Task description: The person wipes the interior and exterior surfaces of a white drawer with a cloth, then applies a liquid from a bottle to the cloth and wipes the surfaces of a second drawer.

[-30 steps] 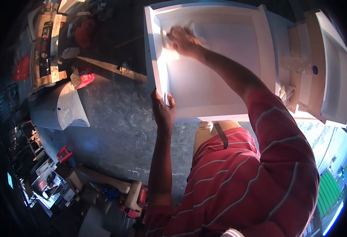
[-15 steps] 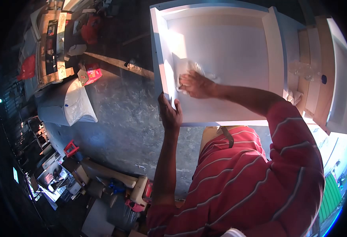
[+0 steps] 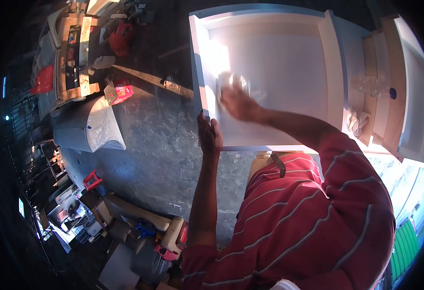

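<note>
A white shallow box-like panel with raised edges (image 3: 279, 72) lies in front of me. My left hand (image 3: 210, 134) grips its lower left edge, with the thumb on the near side and the fingers along the outside. Inside the panel, near the left wall, my right hand (image 3: 241, 104) presses a pale crumpled cloth (image 3: 236, 82) onto the surface; hand and cloth are blurred by motion. Bright sunlight falls on the upper left inside corner.
Wooden boards (image 3: 393, 87) and a clear plastic bottle (image 3: 371, 86) are at the right, by a second crumpled cloth (image 3: 356, 121). On the left stand a wrapped white object (image 3: 88, 125), a red box (image 3: 122, 93) and a wooden frame (image 3: 84, 55).
My right hand and the cloth have shifted slightly within the panel, and the hand's angle has changed. My left hand still holds the edge. The whole view has shifted a little.
</note>
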Motion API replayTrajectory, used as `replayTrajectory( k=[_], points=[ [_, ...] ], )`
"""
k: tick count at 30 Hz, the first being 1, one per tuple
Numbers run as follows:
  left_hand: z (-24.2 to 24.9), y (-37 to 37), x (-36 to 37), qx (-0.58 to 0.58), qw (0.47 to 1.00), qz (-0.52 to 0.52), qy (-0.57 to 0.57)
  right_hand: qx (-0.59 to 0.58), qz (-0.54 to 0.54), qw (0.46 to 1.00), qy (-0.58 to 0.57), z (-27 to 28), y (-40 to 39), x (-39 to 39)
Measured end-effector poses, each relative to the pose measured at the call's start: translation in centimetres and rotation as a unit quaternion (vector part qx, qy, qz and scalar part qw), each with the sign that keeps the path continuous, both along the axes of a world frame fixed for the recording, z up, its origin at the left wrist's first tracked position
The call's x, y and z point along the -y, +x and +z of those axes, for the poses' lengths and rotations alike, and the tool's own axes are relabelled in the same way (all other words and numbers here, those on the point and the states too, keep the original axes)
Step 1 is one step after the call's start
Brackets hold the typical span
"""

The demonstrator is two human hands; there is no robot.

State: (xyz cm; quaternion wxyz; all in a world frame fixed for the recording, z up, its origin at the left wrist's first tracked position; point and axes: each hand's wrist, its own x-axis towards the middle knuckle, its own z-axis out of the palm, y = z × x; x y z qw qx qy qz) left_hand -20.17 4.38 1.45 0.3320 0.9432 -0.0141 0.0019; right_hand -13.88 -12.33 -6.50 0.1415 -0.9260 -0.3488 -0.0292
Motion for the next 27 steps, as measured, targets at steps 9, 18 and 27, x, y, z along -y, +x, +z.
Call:
replayTrajectory(
  k=[9,18,27],
  points=[
    [-0.2,-0.2,-0.1,-0.060,0.997,0.049,-0.019,0.010,0.032,0.976,0.214,-4.5,11.0,3.8],
    [-1.1,0.2,-0.5,-0.052,0.997,0.047,-0.039,-0.111,0.148,0.979,0.081,-0.7,-1.4,1.6],
    [0.1,0.3,-0.1,-0.065,0.996,0.026,-0.054,-0.015,0.087,0.987,0.135,-3.1,11.2,3.7]
  ],
)
